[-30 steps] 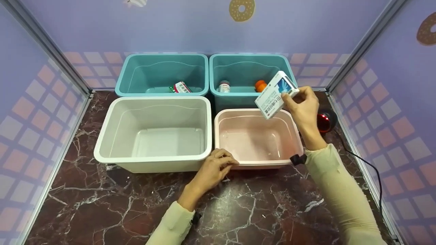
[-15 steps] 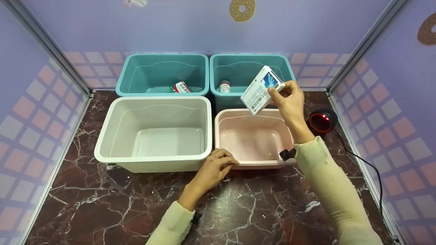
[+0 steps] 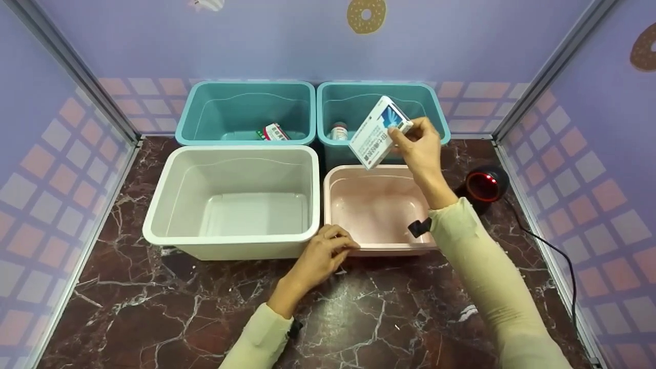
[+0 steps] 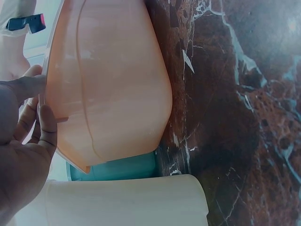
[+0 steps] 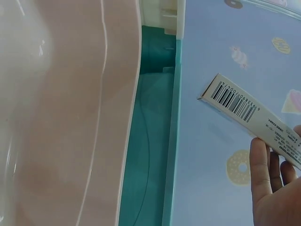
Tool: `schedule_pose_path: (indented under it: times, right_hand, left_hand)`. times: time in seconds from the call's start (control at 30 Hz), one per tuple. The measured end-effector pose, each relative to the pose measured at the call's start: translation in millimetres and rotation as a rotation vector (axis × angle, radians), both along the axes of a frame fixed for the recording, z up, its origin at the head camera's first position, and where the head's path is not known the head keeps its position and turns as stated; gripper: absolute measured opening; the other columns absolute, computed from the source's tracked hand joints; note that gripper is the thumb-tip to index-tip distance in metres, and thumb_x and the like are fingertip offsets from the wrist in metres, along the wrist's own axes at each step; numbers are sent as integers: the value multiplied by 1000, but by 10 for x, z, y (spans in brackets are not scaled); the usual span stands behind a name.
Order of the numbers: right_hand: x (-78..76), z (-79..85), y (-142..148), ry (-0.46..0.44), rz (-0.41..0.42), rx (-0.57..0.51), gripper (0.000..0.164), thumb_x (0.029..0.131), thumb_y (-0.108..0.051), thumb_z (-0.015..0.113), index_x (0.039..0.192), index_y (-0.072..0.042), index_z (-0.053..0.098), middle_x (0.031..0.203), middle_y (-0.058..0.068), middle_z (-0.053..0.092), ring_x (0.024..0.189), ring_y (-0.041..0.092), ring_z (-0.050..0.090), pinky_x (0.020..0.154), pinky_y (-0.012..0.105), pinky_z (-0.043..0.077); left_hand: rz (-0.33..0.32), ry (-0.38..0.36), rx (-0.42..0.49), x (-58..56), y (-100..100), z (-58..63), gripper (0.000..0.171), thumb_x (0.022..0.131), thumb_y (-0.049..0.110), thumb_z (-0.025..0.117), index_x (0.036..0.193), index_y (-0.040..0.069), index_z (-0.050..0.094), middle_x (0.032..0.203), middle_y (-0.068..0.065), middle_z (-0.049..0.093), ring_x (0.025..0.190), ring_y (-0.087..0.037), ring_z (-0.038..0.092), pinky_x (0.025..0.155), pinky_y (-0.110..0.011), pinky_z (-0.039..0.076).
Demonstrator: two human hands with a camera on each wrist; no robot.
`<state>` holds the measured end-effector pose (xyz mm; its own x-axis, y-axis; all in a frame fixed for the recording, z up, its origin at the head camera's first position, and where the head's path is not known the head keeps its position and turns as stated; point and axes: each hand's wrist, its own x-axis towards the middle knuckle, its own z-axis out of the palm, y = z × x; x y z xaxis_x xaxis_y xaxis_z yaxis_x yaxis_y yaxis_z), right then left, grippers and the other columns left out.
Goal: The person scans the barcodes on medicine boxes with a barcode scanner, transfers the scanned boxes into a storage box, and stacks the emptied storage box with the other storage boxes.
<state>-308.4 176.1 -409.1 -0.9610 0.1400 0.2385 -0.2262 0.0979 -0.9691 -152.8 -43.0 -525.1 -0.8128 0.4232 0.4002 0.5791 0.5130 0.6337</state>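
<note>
My right hand [image 3: 423,154] pinches a white medicine box [image 3: 376,136] with a blue picture and dark printed characters. The box is tilted in the air, overlapping the near rim of the right teal bin and the back of the pink bin [image 3: 389,247] in the head view. A barcode shows on the narrow side of the medicine box [image 5: 235,101] in the right wrist view, with fingers under it. My left hand [image 3: 320,253] grips the pink bin's front left corner. In the left wrist view, the left hand [image 4: 26,155] has thumb and fingers around that rim.
A white bin [image 3: 230,240] stands left of the pink one. Behind are two teal bins, the left [image 3: 246,113] with a red-and-white box [image 3: 275,131], the right [image 3: 435,107] with a white bottle [image 3: 339,131]. A black scanner [image 3: 484,185] glows red at right, its cable trailing forward.
My right hand has carried the medicine box left and slightly away from me. An orange item in the right teal bin is now hidden; the scanner shows more fully. The left hand stays put.
</note>
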Motion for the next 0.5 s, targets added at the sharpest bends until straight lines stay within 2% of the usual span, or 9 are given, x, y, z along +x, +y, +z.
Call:
schedule_pose_path:
  times: [0.27, 0.5]
  right_hand:
    - [-104, 38, -189, -25, -4, -14, 25, 84, -12, 76, 92, -10, 53, 85, 4, 61, 78, 14, 65, 63, 28, 62]
    - [-181, 33, -355, -73, 15, -112, 25, 84, -13, 76, 95, -8, 54, 85, 5, 59, 75, 15, 66, 63, 28, 62]
  left_hand:
    - [-7, 12, 2, 4, 1, -9, 16, 88, 7, 73, 99, 16, 78, 102, 0, 66, 105, -20, 58, 94, -32, 51]
    - [-2, -2, -14, 10, -5, 1, 18, 87, 6, 72, 100, 17, 78, 102, 1, 66, 105, -20, 58, 95, -32, 51]
